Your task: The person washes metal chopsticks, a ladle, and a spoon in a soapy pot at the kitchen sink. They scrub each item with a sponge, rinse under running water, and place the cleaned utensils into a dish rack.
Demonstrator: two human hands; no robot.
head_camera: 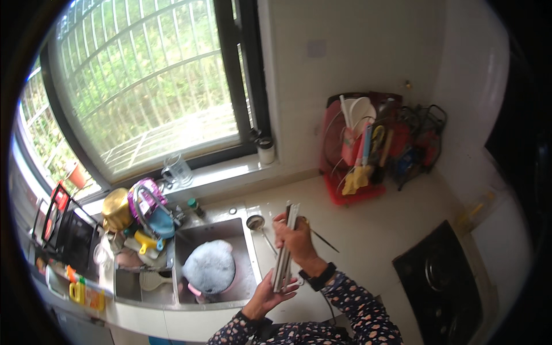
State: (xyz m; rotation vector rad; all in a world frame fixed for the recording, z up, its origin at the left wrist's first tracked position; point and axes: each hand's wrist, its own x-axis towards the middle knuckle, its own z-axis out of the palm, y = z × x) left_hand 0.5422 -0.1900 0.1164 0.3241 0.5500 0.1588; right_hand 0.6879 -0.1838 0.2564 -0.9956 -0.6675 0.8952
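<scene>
A bundle of several long, pale grey chopsticks [282, 265] slants upward above the counter beside the sink. My right hand [301, 242] wraps around its upper half, with a dark band on the wrist. The lower ends rest against the palm and fingers of my left hand [264, 296]. Left of the bundle, a metal ladle [255, 222] lies on the counter, its handle partly hidden by my hands. A thin dark-handled utensil [324, 240] lies just right of my right hand; its other end is hidden.
Left, the steel sink [248, 276] holds a foam-filled basin [210, 265] with a pink handle. Dishes crowd the faucet [139, 202]. A red utensil rack [332, 151] stands at the back wall. The black stove [440, 280] is at right. A glass pitcher [179, 170] sits on the sill.
</scene>
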